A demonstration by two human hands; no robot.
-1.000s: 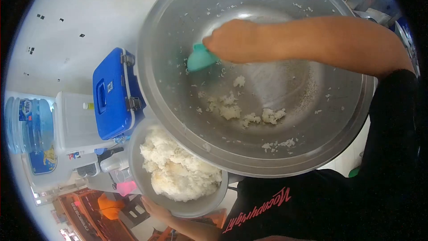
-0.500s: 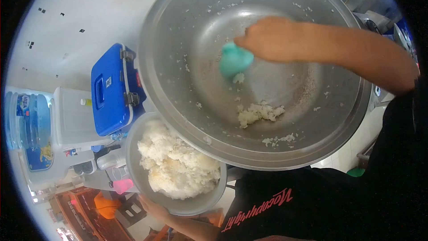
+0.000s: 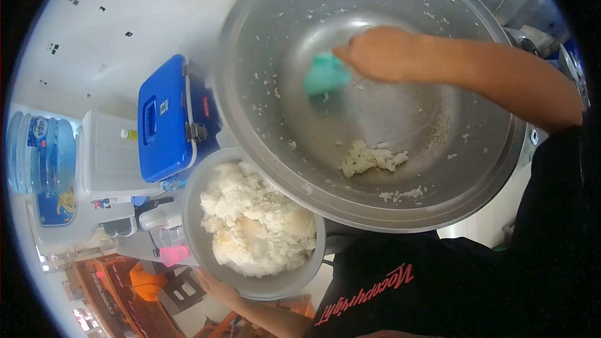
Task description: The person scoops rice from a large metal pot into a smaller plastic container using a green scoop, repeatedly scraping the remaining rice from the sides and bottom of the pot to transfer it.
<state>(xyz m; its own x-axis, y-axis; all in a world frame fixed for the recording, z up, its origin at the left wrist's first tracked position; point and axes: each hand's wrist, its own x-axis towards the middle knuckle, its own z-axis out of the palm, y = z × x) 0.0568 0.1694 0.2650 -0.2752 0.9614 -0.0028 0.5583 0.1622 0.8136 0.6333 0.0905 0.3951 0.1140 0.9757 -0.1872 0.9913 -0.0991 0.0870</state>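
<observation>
My right hand (image 3: 382, 53) reaches in from the right over a large grey metal basin (image 3: 388, 122). Its fingers are closed on a teal plastic scoop (image 3: 325, 74), which is blurred by motion near the basin's far-left inner wall. A clump of cooked rice (image 3: 372, 157) lies on the basin's bottom, with loose grains stuck around the sides. At lower left, my left hand (image 3: 217, 289) grips the outer side of a grey bowl (image 3: 195, 238), its fingers partly hidden. White rice (image 3: 256, 222) is heaped in this bowl, which sits against and partly below the basin's rim.
A blue cooler box (image 3: 164, 122) stands left of the basin, beside a white container (image 3: 113, 156) and a large blue water bottle (image 3: 41, 150). Clear plastic cups (image 3: 159, 216) and a pink cup (image 3: 173, 255) are close to the bowl's left side.
The teal scoop has moved slightly up and left, away from the rice clump. My left hand stays at the bowl. The whole view has shifted a little.
</observation>
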